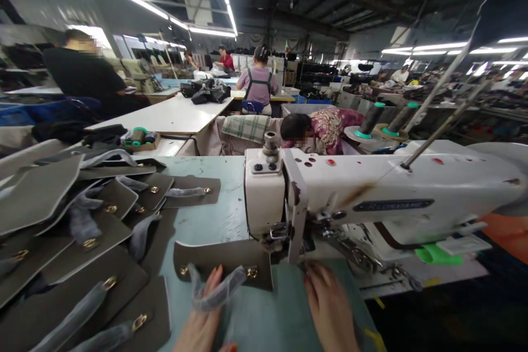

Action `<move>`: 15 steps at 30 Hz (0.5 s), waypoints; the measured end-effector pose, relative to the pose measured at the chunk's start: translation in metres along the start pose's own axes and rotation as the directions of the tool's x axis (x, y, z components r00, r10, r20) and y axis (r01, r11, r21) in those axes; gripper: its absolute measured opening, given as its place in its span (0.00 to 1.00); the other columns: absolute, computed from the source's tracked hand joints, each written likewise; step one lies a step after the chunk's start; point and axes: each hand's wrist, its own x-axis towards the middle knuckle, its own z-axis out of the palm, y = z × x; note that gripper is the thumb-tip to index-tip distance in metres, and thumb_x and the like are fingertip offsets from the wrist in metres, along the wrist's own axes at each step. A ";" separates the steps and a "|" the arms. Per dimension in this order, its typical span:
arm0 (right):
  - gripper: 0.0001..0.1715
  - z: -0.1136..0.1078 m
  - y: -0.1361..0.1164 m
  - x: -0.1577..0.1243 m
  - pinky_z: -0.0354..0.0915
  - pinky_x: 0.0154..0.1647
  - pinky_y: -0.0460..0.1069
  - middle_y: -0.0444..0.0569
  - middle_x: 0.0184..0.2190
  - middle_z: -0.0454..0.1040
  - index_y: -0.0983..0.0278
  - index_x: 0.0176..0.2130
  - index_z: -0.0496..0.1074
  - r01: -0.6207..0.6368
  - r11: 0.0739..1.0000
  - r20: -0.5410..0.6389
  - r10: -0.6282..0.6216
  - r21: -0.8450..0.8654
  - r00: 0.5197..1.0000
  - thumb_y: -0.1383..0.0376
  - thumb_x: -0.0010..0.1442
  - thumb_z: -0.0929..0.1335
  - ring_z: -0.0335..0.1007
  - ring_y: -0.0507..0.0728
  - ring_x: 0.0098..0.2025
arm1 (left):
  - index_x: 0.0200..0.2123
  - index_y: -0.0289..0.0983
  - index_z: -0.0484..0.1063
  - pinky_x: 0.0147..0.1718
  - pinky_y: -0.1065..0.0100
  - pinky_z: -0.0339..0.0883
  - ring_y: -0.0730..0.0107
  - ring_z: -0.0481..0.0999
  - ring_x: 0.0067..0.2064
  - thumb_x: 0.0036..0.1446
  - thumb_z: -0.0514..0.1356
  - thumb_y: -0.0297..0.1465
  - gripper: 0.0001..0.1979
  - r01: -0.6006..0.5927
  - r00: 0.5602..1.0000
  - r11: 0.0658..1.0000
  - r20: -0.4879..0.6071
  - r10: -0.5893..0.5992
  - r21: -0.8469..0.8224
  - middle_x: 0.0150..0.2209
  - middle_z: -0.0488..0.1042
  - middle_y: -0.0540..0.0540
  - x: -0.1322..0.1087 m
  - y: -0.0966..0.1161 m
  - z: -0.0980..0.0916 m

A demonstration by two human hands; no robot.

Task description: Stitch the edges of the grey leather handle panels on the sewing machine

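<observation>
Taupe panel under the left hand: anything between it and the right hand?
Nothing visible: only green tabletop shows between the right hand and the taupe panel. The sewing machine head stands at that gap's far side.

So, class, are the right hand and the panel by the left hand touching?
Apart: the head view shows green tabletop between the panel and the right hand.

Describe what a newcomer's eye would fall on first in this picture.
The white sewing machine dominates the right. A heap of grey-brown panels with gold-coloured fittings and translucent-wrapped straps covers the left. At bottom centre, the left hand lies on another such panel, the right hand on the green work surface beside it.
</observation>
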 end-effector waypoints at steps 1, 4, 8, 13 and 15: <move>0.23 -0.003 -0.011 -0.001 0.72 0.48 0.56 0.57 0.45 0.79 0.64 0.46 0.77 -0.009 0.992 0.039 0.004 0.124 0.999 0.60 0.70 0.56 0.76 0.63 0.47 | 0.70 0.38 0.36 0.52 0.43 0.68 0.37 0.60 0.64 0.54 0.60 0.39 0.48 -0.014 1.000 0.997 -0.021 0.016 0.070 0.66 0.55 0.29 0.010 -0.004 0.010; 0.20 -0.006 -0.046 -0.002 0.71 0.49 0.50 0.55 0.45 0.79 0.63 0.49 0.75 -0.100 0.892 0.150 0.037 0.440 0.988 0.62 0.71 0.57 0.76 0.58 0.47 | 0.70 0.37 0.39 0.59 0.38 0.54 0.35 0.53 0.67 0.55 0.61 0.44 0.48 -0.075 0.991 0.980 -0.096 0.094 0.184 0.67 0.53 0.28 0.047 -0.017 0.023; 0.19 0.001 -0.088 0.008 0.69 0.46 0.48 0.54 0.43 0.79 0.63 0.49 0.75 -0.179 0.765 0.187 0.078 0.618 0.979 0.60 0.71 0.58 0.76 0.58 0.45 | 0.63 0.42 0.61 0.60 0.40 0.49 0.38 0.65 0.60 0.53 0.64 0.44 0.36 -0.244 0.961 0.948 -0.078 0.264 0.204 0.59 0.70 0.35 0.093 -0.022 -0.005; 0.22 0.006 -0.116 0.021 0.62 0.28 0.44 0.48 0.27 0.76 0.66 0.35 0.75 -0.328 0.633 0.215 0.251 0.701 0.944 0.56 0.69 0.60 0.70 0.54 0.28 | 0.51 0.43 0.75 0.41 0.49 0.66 0.43 0.74 0.44 0.47 0.68 0.45 0.28 -0.359 0.930 0.889 0.032 0.365 0.286 0.48 0.77 0.36 0.116 -0.007 -0.046; 0.25 0.004 -0.119 0.023 0.56 0.25 0.44 0.45 0.22 0.70 0.66 0.28 0.71 -0.357 0.595 0.229 0.281 0.720 0.932 0.54 0.69 0.60 0.63 0.52 0.25 | 0.50 0.45 0.76 0.41 0.50 0.66 0.42 0.73 0.45 0.46 0.68 0.44 0.27 -0.369 0.928 0.873 0.075 0.365 0.320 0.46 0.77 0.37 0.117 -0.002 -0.051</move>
